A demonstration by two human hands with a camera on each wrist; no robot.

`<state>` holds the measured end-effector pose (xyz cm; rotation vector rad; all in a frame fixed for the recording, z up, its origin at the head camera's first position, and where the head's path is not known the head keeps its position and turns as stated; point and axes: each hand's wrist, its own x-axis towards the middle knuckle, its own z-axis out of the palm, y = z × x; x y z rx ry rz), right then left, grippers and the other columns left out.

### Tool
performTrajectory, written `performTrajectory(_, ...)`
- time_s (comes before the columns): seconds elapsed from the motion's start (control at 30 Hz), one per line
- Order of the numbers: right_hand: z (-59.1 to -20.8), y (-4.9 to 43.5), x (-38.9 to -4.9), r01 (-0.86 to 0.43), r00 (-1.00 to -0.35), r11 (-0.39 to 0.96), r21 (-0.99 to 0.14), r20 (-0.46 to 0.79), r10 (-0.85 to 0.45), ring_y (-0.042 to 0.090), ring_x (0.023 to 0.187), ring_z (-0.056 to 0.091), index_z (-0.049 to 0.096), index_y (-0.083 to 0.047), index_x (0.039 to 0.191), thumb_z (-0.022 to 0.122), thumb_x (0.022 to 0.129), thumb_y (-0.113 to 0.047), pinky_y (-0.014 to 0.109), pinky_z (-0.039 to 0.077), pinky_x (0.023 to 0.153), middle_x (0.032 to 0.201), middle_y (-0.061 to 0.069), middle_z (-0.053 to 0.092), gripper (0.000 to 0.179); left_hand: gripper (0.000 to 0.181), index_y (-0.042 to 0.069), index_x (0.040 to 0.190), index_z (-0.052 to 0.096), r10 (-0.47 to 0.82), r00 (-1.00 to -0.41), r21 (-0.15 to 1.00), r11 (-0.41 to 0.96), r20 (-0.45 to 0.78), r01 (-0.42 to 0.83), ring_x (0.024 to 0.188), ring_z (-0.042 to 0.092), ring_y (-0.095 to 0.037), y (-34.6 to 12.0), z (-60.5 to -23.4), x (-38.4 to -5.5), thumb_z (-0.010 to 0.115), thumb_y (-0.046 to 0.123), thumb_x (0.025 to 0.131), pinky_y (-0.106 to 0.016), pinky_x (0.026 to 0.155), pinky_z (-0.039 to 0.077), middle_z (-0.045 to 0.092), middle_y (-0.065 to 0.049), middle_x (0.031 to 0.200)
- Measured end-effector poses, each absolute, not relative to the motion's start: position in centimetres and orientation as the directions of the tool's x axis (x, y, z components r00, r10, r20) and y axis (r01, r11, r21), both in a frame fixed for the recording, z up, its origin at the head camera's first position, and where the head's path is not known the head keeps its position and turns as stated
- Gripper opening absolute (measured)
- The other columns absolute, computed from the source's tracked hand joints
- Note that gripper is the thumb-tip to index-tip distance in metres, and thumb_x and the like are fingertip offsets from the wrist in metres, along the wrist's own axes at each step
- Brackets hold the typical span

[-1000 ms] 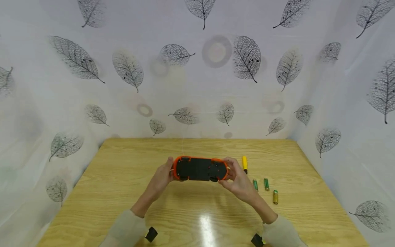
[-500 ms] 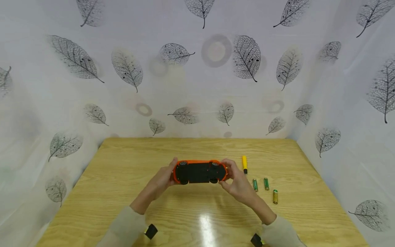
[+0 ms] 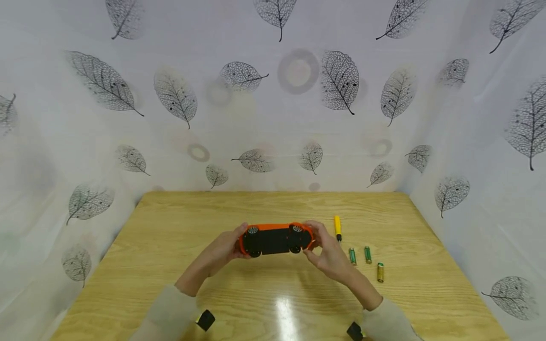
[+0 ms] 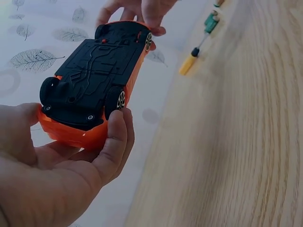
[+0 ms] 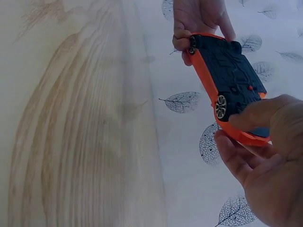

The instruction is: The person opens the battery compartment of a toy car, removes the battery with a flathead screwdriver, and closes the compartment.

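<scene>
An orange toy car (image 3: 275, 240) is held up off the table between both hands, its black underside turned toward the head camera. My left hand (image 3: 223, 248) grips one end of the car, with thumb and fingers on opposite sides in the left wrist view. The other end is gripped by my right hand (image 3: 330, 253); its thumb lies by a wheel (image 5: 221, 107) in the right wrist view. Screws and a small red part show on the black chassis (image 4: 94, 71). The car's roof is hidden from view.
To the right on the wooden table (image 3: 170, 222) lie a yellow-handled screwdriver (image 3: 338, 228) and three batteries: one green (image 3: 352, 256), another green (image 3: 368, 255), and one gold and green (image 3: 380, 273). A leaf-patterned sheet (image 3: 273, 118) hangs behind the table and along its sides.
The car has tilted in my hands, so its orange side and upper wheels now show more. Both hands still grip its ends and have dipped slightly.
</scene>
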<state>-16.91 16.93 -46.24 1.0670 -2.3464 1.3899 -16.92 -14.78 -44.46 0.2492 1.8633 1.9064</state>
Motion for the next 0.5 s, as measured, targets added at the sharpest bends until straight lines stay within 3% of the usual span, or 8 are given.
performTrajectory(0.13, -45.8, 17.4, -16.9, -0.546, -0.778, 0.256, -0.798, 0.369, -0.509, 0.028, 0.103, 0.068, 0.036, -0.002, 0.154, 0.073, 0.093, 0.004, 0.034, 0.06, 0.083, 0.141, 0.024, 0.056, 0.072, 0.066, -0.014, 0.14, 0.052, 0.446, -0.882, 0.987, 0.02, -0.154, -0.162, 0.096, 0.067, -0.022, -15.0, -44.8, -16.9, 0.039, 0.045, 0.112, -0.03, 0.088, 0.058, 0.065, -0.021, 0.123)
performTrajectory(0.3, -45.3, 17.8, -17.1, -0.337, -0.846, 0.281, -0.899, 0.157, -0.51, 0.039, 0.107, 0.066, 0.044, -0.004, 0.153, 0.052, 0.11, -0.023, 0.051, 0.056, 0.094, 0.14, 0.021, 0.056, 0.047, 0.064, -0.009, 0.144, 0.052, 0.455, -0.88, 0.99, 0.027, -0.136, -0.139, 0.102, 0.067, -0.025, -15.1, -45.0, -16.8, 0.042, 0.045, 0.111, -0.032, 0.092, 0.057, 0.063, -0.021, 0.131)
performTrajectory(0.4, -45.1, 17.7, -17.4, -0.252, -0.857, 0.265, -0.931, 0.088, -0.507, 0.045, 0.104, 0.065, 0.049, 0.001, 0.149, 0.038, 0.115, -0.031, 0.056, 0.054, 0.096, 0.134, 0.025, 0.059, 0.048, 0.063, -0.008, 0.145, 0.052, 0.455, -0.88, 0.99, 0.029, -0.136, -0.138, 0.104, 0.066, -0.025, -15.1, -45.0, -16.7, 0.043, 0.045, 0.111, -0.033, 0.093, 0.056, 0.062, -0.021, 0.133)
performTrajectory(0.5, -44.9, 17.5, -17.8, -0.169, -0.861, 0.208, -0.963, 0.041, -0.507, 0.049, 0.105, 0.064, 0.052, 0.007, 0.143, 0.033, 0.115, -0.035, 0.056, 0.055, 0.094, 0.125, 0.029, 0.063, 0.054, 0.064, -0.009, 0.145, 0.052, 0.451, -0.883, 0.991, 0.039, -0.129, -0.124, 0.106, 0.065, -0.025, -15.1, -45.0, -16.7, 0.043, 0.045, 0.111, -0.032, 0.096, 0.055, 0.061, -0.022, 0.135)
